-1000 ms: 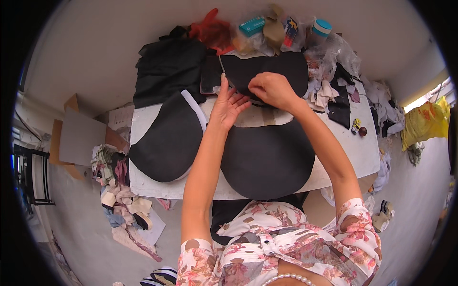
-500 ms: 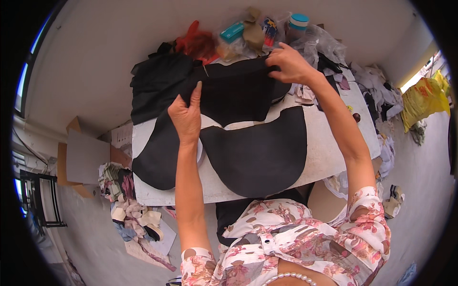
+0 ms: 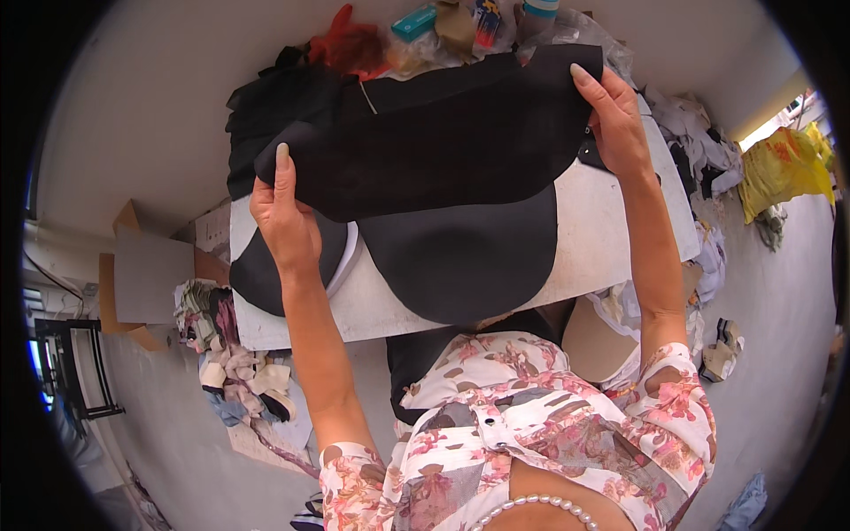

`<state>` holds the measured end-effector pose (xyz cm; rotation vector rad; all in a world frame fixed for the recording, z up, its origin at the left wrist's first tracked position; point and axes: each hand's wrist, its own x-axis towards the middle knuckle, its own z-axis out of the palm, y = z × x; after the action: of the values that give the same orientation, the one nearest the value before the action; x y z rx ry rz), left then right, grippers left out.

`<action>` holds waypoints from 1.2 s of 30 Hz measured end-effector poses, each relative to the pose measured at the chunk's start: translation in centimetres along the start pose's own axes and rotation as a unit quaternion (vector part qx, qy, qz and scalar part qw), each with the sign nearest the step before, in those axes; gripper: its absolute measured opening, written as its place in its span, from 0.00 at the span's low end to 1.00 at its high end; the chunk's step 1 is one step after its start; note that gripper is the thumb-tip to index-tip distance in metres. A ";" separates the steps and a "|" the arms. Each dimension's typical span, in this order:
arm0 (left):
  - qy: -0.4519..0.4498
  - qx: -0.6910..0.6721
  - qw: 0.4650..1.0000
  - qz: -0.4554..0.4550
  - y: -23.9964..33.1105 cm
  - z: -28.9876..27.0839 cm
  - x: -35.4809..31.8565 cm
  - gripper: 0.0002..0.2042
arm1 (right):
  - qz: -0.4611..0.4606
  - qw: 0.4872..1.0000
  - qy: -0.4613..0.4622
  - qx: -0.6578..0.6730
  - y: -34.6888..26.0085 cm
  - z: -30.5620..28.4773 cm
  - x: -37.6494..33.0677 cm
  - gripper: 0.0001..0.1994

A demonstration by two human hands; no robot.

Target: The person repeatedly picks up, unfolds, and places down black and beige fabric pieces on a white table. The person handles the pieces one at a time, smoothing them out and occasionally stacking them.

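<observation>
Stretched between my two hands is a wide black fabric piece point(image 3: 434, 146), lifted above the table. My left hand point(image 3: 288, 217) pinches its left end, thumb on top. At the far right, my right hand point(image 3: 615, 119) grips the other end the same way. Beneath it lies a large black cut piece point(image 3: 465, 265) with a rounded near edge, partly covered by the held fabric. To its left rests another rounded black piece point(image 3: 279, 279), with a white edge showing beside it. A stack of folded black fabric point(image 3: 266, 133) sits at the table's far left.
The white table point(image 3: 593, 239) has a red plastic bag point(image 3: 347, 44), a teal box point(image 3: 413, 23) and a jar along its back. Fabric scraps point(image 3: 248, 372) heap on the floor at left, near a cardboard box point(image 3: 155, 274). A yellow bag point(image 3: 784, 173) stands at right.
Both hands have moved apart, spreading the black fabric wide and bringing it over the rounded pieces. My right hand went right and my left hand went left.
</observation>
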<state>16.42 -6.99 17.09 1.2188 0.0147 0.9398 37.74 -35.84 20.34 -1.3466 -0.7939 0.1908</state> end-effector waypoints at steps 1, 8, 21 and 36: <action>-0.017 -0.017 1.000 -0.012 0.6 -0.2 -0.8 0.11 | 0.012 1.000 0.013 0.017 0.3 0.2 -0.7 0.14; -0.010 -0.050 0.992 -0.116 2.3 -2.4 -6.5 0.13 | 0.121 0.990 0.026 0.062 -1.2 0.5 -6.6 0.13; 0.082 0.020 0.952 -0.295 -4.2 -2.5 -8.0 0.10 | 0.219 0.976 0.000 0.003 5.3 -1.0 -8.3 0.12; 0.051 0.476 0.868 -0.132 -8.2 -3.0 -7.0 0.14 | 0.102 0.918 0.050 -0.380 11.5 -0.3 -7.8 0.12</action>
<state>15.40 -9.19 6.18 2.0024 0.7952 0.7502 35.82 -37.47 6.73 -2.1607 -0.6584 -0.0387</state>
